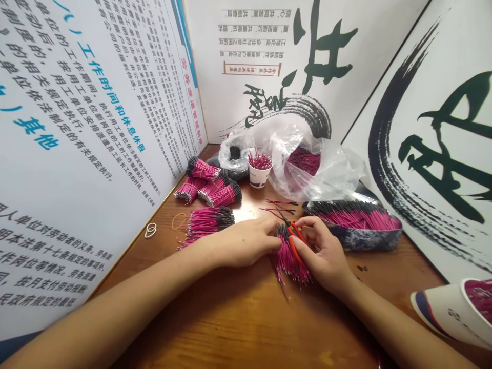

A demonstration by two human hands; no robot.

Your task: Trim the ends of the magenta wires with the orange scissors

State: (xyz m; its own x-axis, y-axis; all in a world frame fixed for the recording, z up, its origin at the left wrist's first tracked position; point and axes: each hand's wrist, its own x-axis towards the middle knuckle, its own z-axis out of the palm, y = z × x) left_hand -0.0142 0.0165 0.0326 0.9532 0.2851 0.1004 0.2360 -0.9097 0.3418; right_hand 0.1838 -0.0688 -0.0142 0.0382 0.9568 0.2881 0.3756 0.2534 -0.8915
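Orange-handled scissors (296, 240) are in my right hand (321, 252), whose thumb and fingers close round the handles; the dark blades point up and left. Beneath the scissors lies a loose bunch of magenta wires (289, 259) with black upper ends and silvery tips. My left hand (255, 240) reaches across to the left side of this bunch, its fingertips close to the wires' black ends. What those fingers hold, if anything, is hidden. A flat pile of magenta wires (205, 221) lies left of my left hand, partly behind the forearm.
Banded wire bundles (221, 187) are stacked at the back left, near a paper cup (260, 177) of wires. Plastic bags (326, 171) stand behind, a wire-filled tray (361, 233) to the right. Another cup (449, 315) tilts at lower right. Printed panels (134, 77) enclose the wooden table (230, 318).
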